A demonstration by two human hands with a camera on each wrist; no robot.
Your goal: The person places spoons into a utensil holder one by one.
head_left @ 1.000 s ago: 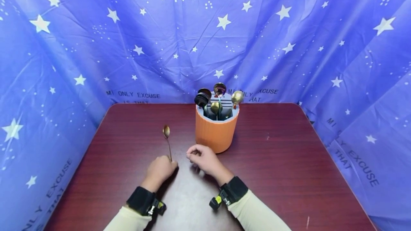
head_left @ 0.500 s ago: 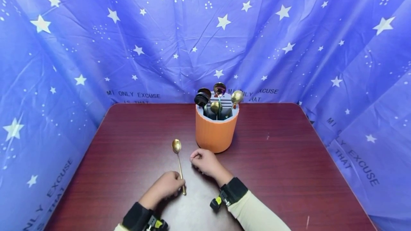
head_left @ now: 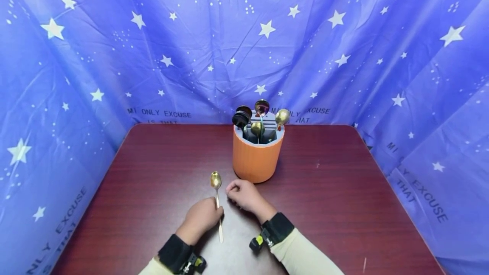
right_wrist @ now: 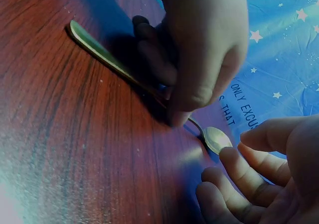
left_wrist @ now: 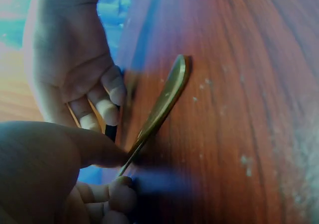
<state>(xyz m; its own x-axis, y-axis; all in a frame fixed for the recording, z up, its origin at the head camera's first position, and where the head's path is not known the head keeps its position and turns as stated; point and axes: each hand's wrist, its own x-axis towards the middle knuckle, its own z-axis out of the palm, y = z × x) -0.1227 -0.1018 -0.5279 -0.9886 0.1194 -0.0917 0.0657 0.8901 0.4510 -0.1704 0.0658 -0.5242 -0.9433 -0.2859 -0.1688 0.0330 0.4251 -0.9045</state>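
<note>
My left hand pinches the middle of a gold spoon between thumb and fingers. The spoon lies low along the dark red table, bowl facing away from me and handle end towards me. In the left wrist view, the broad handle end sticks out past the thumb. My right hand rests just right of the bowl, fingers loosely curled with nothing between them. The right wrist view shows its fingertips close by the spoon's bowl.
An orange holder with a grey inside stands just beyond my right hand. Several spoons rise from it bowl up: black ones at the left, a gold one at the right. A blue star-patterned curtain surrounds the table.
My left hand has come right and towards me, bringing the spoon from a raised, tilted hold down along the table beside the right hand. The right hand has shifted only slightly.
</note>
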